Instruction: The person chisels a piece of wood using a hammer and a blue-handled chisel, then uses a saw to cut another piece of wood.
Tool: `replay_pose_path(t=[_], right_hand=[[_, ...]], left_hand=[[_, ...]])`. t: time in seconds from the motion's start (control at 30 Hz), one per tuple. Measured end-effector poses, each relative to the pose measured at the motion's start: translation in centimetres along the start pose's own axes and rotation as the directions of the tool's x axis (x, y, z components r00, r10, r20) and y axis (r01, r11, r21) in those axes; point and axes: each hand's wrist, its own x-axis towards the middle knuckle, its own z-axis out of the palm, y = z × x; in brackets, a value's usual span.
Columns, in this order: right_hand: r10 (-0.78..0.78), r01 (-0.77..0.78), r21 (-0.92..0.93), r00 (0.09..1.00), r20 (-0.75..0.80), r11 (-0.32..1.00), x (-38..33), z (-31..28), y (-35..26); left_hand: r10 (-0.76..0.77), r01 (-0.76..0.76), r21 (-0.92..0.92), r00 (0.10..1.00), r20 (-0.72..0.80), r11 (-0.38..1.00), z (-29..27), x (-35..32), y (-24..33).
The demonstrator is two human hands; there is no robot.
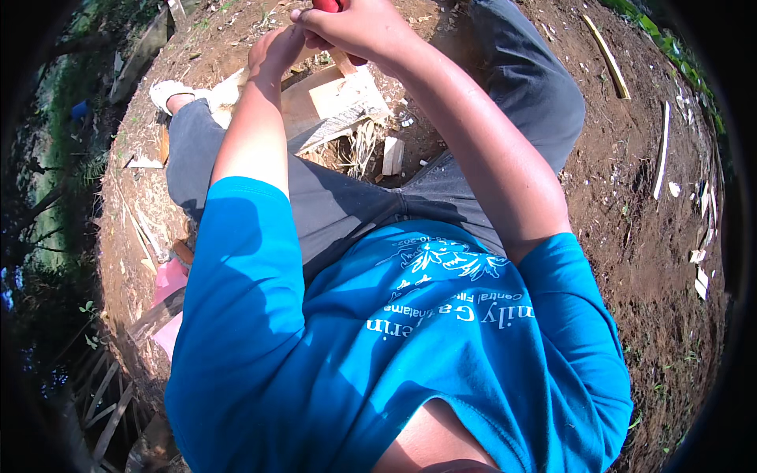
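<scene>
Through the head view I have both hands meeting at half past eleven, right at the upper rim. My right grip (355, 30) looks narrowed around a red thing (328, 4) poking out at its top; the rim cuts that off, so I can't name it. My left grip (272, 54) sits just beside it, its fingers mostly hidden behind the right, and I can't tell whether it holds anything. I'd judge the two are brought together so that one can steady the other.

A pale stick (343, 61) shows just below the right grip, over the board (315, 102); whether either hand holds it is unclear to me. The board lies on the ground between the spread legs (528, 87), probably so the work stays in easy reach and the knees keep clear of the arms. The left shoe (163, 95) is out at ten o'clock, likely for a steady seat.

At twelve o'clock, below the board, rests a small block (393, 156). One strip (607, 59) lies between one and two, well apart from the hands, seemingly just out of the way.
</scene>
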Motion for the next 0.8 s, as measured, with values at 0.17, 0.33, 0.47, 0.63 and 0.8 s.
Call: replay_pose_path(t=[0.17, 0.33, 0.47, 0.63, 0.8], right_hand=[[-0.148, 0.152, 0.058, 0.986, -0.074, 0.987, 1.7, 1.3, 1.9], [-0.219, 0.220, -0.002, 0.970, -0.106, 0.976, -2.1, 1.9, 9.3], [-0.162, 0.164, 0.018, 0.984, -0.069, 0.986, -2.1, 2.0, 9.7], [-0.223, 0.204, -0.174, 0.970, -0.097, 0.963, -1.3, 2.1, 7.9], [-0.211, 0.174, -0.313, 0.974, -0.087, 0.934, -3.3, 2.5, 3.6]], left_hand=[[0.103, -0.106, 0.082, 0.994, 0.048, 0.991, -0.4, -0.4, 0.9], [-0.039, 0.060, 0.203, 0.994, -0.107, 0.977, 0.2, 0.6, -2.5], [-0.103, 0.132, 0.193, 0.982, -0.157, 0.972, 0.6, -0.2, -4.5], [-0.138, 0.158, 0.129, 0.978, -0.155, 0.979, -0.3, -1.3, -3.3], [-0.141, 0.154, 0.073, 0.977, -0.159, 0.985, -0.6, -1.8, -3.1]])
